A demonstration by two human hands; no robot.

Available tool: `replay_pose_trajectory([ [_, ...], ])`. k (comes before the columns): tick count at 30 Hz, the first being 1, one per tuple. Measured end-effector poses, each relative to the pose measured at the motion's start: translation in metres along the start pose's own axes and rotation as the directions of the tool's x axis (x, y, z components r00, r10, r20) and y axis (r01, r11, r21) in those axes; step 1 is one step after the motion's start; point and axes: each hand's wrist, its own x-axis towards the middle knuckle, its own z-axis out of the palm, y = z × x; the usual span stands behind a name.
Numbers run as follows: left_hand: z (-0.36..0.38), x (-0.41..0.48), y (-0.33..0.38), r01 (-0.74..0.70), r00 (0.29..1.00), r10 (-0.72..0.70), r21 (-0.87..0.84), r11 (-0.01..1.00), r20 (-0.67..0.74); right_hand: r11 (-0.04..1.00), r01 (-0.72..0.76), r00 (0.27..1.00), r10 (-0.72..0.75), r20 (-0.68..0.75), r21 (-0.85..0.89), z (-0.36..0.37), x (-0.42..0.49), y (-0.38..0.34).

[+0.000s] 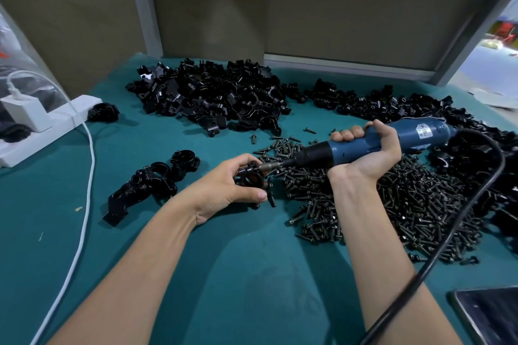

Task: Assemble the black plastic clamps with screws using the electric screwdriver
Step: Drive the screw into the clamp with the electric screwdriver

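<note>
The counter (224, 274) is covered with a teal cloth. Behind it stand brown panels (201, 3) in a grey frame. At the far side lies a large heap of black clamp parts (210, 92), and a second heap (392, 106) spreads to the right. A wide pile of dark screws (392, 199) lies in the middle right. To the left of the hands, several joined clamps (151, 182) lie in a group. One more (103, 112) lies beside a white power strip (64, 120), which carries a charger (26, 112). A white cable (84, 204) runs from it toward the near edge. A phone (490, 314) lies at the near right corner.

The left hand (224, 187) grips a clamp (251, 176) at the left edge of the screw pile, with the fingers curled over the top and the thumb on the near side. The right hand (370, 154) is turned palm up and its fingers wrap around the blue screwdriver (364, 145). The tool lies almost level and points left, and its bit meets the clamp in the left hand. A black cord (462, 218) leaves its rear end and bends down across the right forearm.

A white label (424, 129) is on the rear of the tool, but its writing is too small to read.
</note>
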Motion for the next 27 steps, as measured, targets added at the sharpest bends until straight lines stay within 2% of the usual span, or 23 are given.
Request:
replay_pose_trajectory([
  [23,0.0055,-0.0016,0.005,0.021,1.0,-0.021,-0.058,0.998,0.0,1.0,0.023,0.999,-0.024,0.049,0.011,0.0062,-0.0061,-0.0032],
  [27,0.0101,-0.0014,0.0069,-0.015,0.998,0.016,0.017,1.0,-0.057,0.999,0.03,0.998,-0.031,0.062,0.012,0.0067,-0.0071,-0.0034],
])
